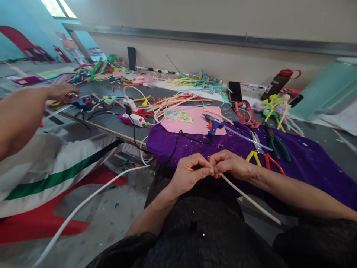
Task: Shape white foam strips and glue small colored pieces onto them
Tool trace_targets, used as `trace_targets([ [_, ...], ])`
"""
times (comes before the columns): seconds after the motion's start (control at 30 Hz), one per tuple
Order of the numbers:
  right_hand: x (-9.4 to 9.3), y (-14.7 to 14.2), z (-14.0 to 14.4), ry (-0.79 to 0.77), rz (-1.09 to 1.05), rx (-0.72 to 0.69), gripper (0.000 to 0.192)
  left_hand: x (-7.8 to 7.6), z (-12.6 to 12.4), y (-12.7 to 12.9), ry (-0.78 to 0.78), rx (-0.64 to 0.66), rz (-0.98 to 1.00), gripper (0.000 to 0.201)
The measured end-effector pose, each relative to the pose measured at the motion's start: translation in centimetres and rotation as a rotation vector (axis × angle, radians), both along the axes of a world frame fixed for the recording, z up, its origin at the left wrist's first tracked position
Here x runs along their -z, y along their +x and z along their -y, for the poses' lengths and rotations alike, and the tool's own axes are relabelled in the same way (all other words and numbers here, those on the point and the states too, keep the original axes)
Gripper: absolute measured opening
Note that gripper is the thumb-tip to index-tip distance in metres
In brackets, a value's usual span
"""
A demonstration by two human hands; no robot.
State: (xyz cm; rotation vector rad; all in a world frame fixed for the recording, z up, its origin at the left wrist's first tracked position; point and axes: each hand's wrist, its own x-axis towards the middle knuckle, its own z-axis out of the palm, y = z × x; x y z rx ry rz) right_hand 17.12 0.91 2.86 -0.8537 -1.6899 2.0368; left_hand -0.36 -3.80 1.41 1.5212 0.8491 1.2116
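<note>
The left hand (191, 173) and the right hand (230, 163) meet fingertip to fingertip just in front of the person's lap, both pinched closed on the upper end of a thin cream stick (248, 199). The stick runs from the pinch down and to the right, slanting across the dark clothing below the right forearm.

Just beyond the hands lies a purple cloth (306, 160) spread over the near edge of the tabletop (111, 121). On the cloth, near the right hand, sit yellow-handled scissors (255, 152), red-handled pliers (272, 160) and dark green-handled pliers (276, 141). Further back a blue glue gun (212, 123) rests on a pink sheet (192, 123), its black cord trailing over the cloth. A white power strip (134, 118) lies left of the sheet, with a white cable (83, 203) hanging down toward the floor.

Behind these, bright pipe cleaners (173, 102) are heaped across the tabletop, and a black phone (235, 91) lies flat near the wall. At far left another person's hand (63, 91) reaches over the tabletop
</note>
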Motion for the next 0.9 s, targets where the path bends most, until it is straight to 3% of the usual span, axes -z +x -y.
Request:
trace_targets([
  [0.13,0.0,0.0,0.3,-0.063,-0.014,-0.025,0.007,-0.2,0.3,0.1,0.066,0.021,0.017,0.006],
  [0.23,-0.2,-0.1,0.2,-0.096,-0.032,-0.024,0.007,0.0,0.2,0.3,-0.053,-0.023,0.09,0.007],
  [0.37,-0.8,-0.2,-0.2,0.086,0.028,0.028,0.014,0.8,-0.6,0.5,-0.329,-0.153,0.294,0.011],
  [0.5,-0.7,-0.2,-0.3,0.215,0.105,0.043,0.014,1.1,-1.3,0.3,-0.407,-0.208,0.399,0.013],
  [0.7,0.0,-0.2,-0.3,0.135,0.115,0.082,0.019,1.1,-1.3,0.3,-0.444,-0.134,0.399,0.029],
  [0.9,-0.2,-0.3,-0.3,0.026,0.081,0.015,0.024,1.4,-1.0,0.9,-0.463,-0.146,0.34,0.021],
])
